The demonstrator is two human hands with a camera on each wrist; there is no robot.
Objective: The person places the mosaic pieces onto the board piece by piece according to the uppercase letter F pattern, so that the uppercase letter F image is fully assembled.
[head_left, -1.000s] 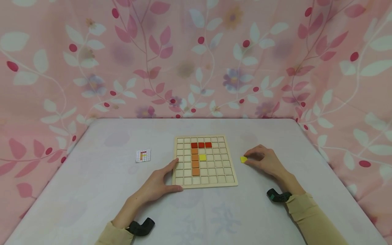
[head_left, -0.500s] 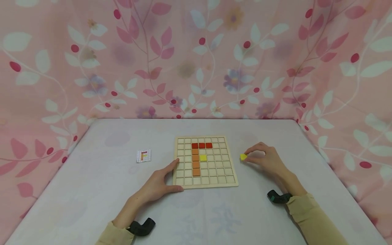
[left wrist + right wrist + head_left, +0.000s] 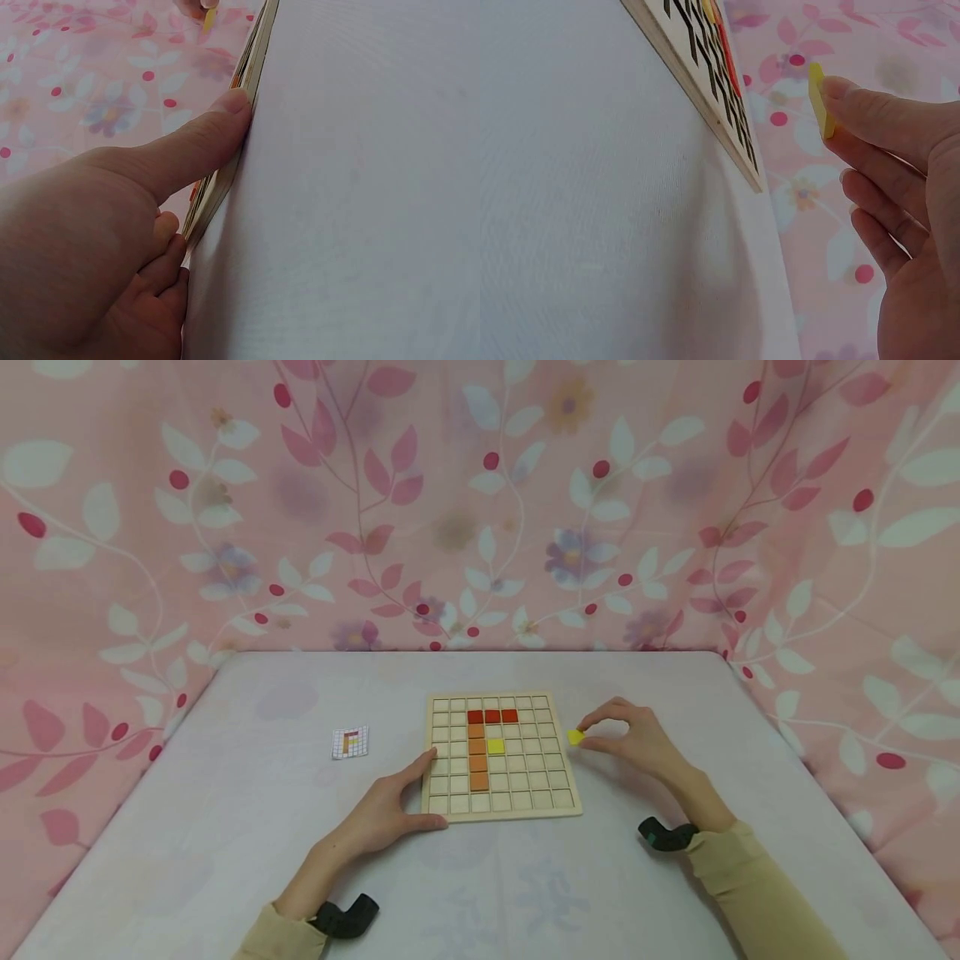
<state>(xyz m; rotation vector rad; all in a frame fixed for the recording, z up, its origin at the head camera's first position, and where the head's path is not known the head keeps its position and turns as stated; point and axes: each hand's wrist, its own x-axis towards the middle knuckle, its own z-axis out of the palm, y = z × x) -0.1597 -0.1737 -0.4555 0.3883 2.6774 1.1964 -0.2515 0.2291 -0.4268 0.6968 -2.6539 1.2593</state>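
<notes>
A square wooden grid board (image 3: 525,785) lies mid-table. It bears three red tiles (image 3: 492,717) in a row, a column of several orange tiles (image 3: 477,763) and one yellow tile (image 3: 496,746). My left hand (image 3: 378,814) holds the board at its near left corner, thumb on the front edge and fingers along the left side. Just off the board's right edge, my right hand (image 3: 637,739) pinches another yellow tile (image 3: 819,101) between thumb and index finger. In the right wrist view this tile stands on edge, raised above the table, with the other fingers loosely bent below.
Left of the board lies a small card (image 3: 350,742) printed with a grid and a coloured pattern. A pale cloth covers the table (image 3: 225,827), and a pink floral curtain (image 3: 465,510) hangs behind and at both sides.
My right hand has lifted the yellow tile and carried it left, close to the board's right edge. My left hand and the tiles on the board have stayed put.
</notes>
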